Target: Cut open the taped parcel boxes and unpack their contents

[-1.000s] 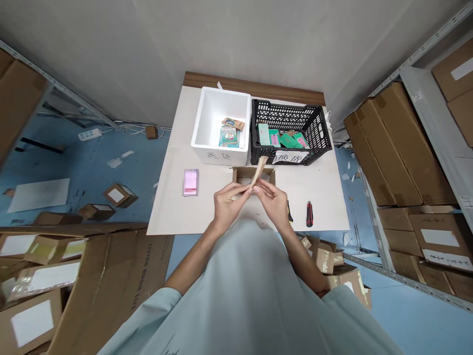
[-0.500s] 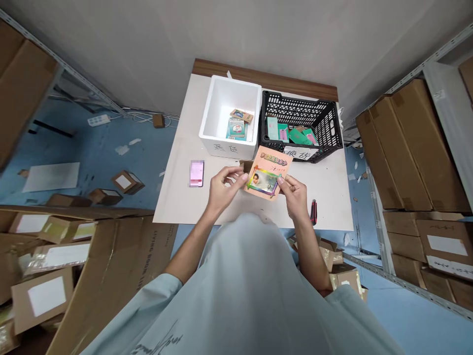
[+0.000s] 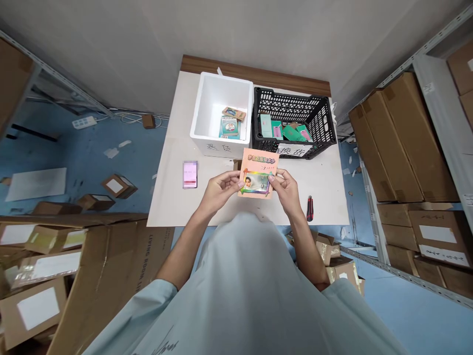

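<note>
An orange-pink book with a picture on its cover is held up over the near part of the white table. My left hand grips its left edge, thumb on the cover. At the right edge, my right hand holds it the same way, fingers behind. Partly hidden behind the book is a small brown cardboard piece. Beyond stand a white foam box with a few small books inside and a black plastic crate containing several green and pink boxes.
A phone with a lit screen lies at the table's left. A red and black utility knife rests near the front right edge. Cardboard boxes fill a large carton at left; more boxes stand on the right shelf.
The book has turned from a tilt to nearly upright and shifted slightly left. My left hand now grips its edge more firmly. The whole view has shifted a little.
</note>
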Available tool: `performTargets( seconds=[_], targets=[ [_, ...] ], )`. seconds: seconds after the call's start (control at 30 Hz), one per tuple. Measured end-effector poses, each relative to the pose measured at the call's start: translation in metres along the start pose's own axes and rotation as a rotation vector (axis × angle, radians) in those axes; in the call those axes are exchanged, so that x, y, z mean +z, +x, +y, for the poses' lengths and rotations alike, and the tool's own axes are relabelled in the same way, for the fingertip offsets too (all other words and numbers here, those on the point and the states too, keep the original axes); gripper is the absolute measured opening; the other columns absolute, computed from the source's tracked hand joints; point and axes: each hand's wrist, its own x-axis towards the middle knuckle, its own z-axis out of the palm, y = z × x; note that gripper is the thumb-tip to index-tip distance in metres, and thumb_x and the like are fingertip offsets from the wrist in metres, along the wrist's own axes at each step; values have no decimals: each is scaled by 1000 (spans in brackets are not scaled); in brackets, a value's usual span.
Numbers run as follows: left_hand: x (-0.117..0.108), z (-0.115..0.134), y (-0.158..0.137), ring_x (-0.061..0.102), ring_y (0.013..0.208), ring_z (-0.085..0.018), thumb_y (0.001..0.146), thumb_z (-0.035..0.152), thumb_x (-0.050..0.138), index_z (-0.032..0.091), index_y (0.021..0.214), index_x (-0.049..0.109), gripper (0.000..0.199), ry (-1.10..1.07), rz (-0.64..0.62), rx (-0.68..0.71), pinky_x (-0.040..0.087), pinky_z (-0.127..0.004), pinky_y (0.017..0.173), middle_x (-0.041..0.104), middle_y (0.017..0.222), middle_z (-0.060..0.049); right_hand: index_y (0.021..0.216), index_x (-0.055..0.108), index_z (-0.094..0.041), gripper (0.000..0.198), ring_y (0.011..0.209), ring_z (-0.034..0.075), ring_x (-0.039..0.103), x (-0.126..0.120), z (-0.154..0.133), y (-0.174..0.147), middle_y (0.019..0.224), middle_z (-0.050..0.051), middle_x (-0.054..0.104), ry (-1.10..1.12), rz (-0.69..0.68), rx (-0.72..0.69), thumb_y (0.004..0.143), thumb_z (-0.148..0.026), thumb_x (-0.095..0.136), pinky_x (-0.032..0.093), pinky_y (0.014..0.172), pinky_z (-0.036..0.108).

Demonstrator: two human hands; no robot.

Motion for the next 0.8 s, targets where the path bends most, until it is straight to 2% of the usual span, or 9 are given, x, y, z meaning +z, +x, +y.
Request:
performTargets(
  seconds=[0.13,0.2,0.27,0.37,0.47,0.53,0.63,0.7,0.8],
  targets=[
    [-1,-6,2,73,79,-18,87,59,94,22,111,86,45,125,57,96,61,-32,74,82,97,-7,105,73,-27,49,109,26,83,-2,-1,-4,114,7,88,-57,33,-153,91,-73,87,67,104,43],
    [-2,-5,1,77,92,-21,93,53,89,23,101,86,31,191,73,192,63,-35,82,82,107,-9,97,75,-28,38,124,27,80,-3,-2,-8,124,8,86,-75,2,-230,93,-64,88,63,115,47],
    [-3,-3,1,78,107,-25,96,48,85,25,90,84,24,228,79,268,64,-40,93,82,114,-11,90,76,-29,32,135,28,76,-4,-2,-11,132,8,84,-90,-29,-269,96,-59,86,59,123,50],
    [-3,-2,1,78,115,-27,97,49,83,25,87,81,26,234,89,284,65,-45,101,81,114,-11,87,78,-29,32,140,27,74,-6,0,-16,134,8,83,-116,-38,-272,100,-58,81,58,125,51],
    [-3,-3,0,80,115,-27,93,55,89,24,93,76,34,168,101,229,66,-44,103,82,113,-11,98,81,-30,26,136,26,76,-7,4,-18,129,8,84,-95,-61,-273,103,-55,78,60,122,48],
    [-4,-4,-1,81,105,-25,89,59,93,24,94,69,43,113,106,175,68,-42,98,82,106,-9,109,78,-31,25,124,25,81,-7,8,-19,121,6,85,-59,-33,-251,101,-54,83,64,115,45],
    [-5,-1,-4,77,77,-19,88,63,94,23,94,67,49,104,48,114,66,-34,77,79,97,-6,110,71,-30,38,104,23,83,-8,10,-20,110,4,85,-60,68,-205,94,-60,89,68,99,39],
    [-6,2,-6,72,67,-16,90,65,92,22,102,76,48,145,-22,106,62,-31,66,79,97,-6,108,72,-29,42,103,23,83,-10,9,-21,110,6,85,-91,91,-188,93,-64,88,68,96,38],
    [-9,9,-8,66,65,-15,95,67,85,24,123,84,52,201,-77,108,58,-30,60,80,97,-6,119,78,-28,44,110,25,83,-14,3,-23,122,8,86,-117,64,-169,98,-67,80,68,99,40]
  ],
)
